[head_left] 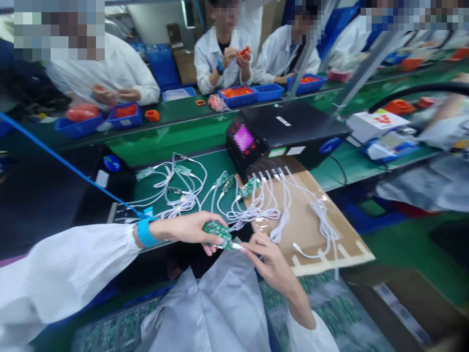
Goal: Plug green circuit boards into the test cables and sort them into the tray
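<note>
Between the thumb and fingers of my left hand (200,229) is a green circuit board (218,233), held just off the front edge of the bench. A blue wrist strap (146,233) is round my left wrist. My right hand (269,256) pinches a white cable plug (236,246) at the board's right end; whether it is fully seated I cannot tell. Behind my hands, several other circuit boards (250,187) lie among coiled white cables (262,209). Some cables run to the front of a black tester box (289,132) with a lit screen.
Another black box (66,190) stands at the left. A cardboard sheet (304,220) with loose cables covers the bench at right. Bagged boards (322,303) lie below, by my lap. Across the bench, co-workers handle orange parts beside blue bins (238,97). A blue cord (69,164) crosses the left side.
</note>
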A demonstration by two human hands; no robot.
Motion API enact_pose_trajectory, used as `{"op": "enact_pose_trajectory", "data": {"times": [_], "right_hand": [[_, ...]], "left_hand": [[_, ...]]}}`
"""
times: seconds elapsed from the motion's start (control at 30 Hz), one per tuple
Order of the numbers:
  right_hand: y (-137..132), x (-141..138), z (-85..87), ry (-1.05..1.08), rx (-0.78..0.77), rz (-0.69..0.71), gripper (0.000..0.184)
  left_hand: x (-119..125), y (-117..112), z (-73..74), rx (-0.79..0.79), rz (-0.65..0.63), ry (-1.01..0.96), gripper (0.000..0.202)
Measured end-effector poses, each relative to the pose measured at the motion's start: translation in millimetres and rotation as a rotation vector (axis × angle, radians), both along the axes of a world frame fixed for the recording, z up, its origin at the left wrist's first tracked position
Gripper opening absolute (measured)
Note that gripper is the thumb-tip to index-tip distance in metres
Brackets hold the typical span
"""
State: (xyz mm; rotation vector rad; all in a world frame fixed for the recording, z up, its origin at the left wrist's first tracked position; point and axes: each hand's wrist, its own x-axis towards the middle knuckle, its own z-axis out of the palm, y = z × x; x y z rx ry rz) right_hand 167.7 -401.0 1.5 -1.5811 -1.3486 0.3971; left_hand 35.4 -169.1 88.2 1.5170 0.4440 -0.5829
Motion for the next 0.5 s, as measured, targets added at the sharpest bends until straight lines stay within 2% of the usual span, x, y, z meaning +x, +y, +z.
{"op": "enact_pose_trajectory", "data": {"times": [0.1, 0.27, 0.33, 0.43, 0.5], "right_hand": [[-3, 2, -2.1, 0.035, 0.045, -0.015, 0.020], [-2, 10, -11.5, 0.042, 0.084, -0.100, 0.020], [-1, 10, -11.6, 0.048, 0.054, -0.167, 0.022], [0, 7, -9.0, 0.041, 0.025, -0.311, 0.032], [1, 5, -9.6, 0.017, 0.019, -0.396, 0.039]], "left_hand": [[-4, -9, 5.6, 0.010, 0.068, -0.107, 0.067], [-12, -23, 12.9, 0.049, 0.296, -0.234, 0.062], [-15, -26, 11.5, 0.180, 0.357, -0.315, 0.062], [-13, -25, 5.5, 0.478, 0.463, -0.499, 0.064], [-9, -23, 1.2, 0.546, 0.555, -0.560, 0.064]]}}
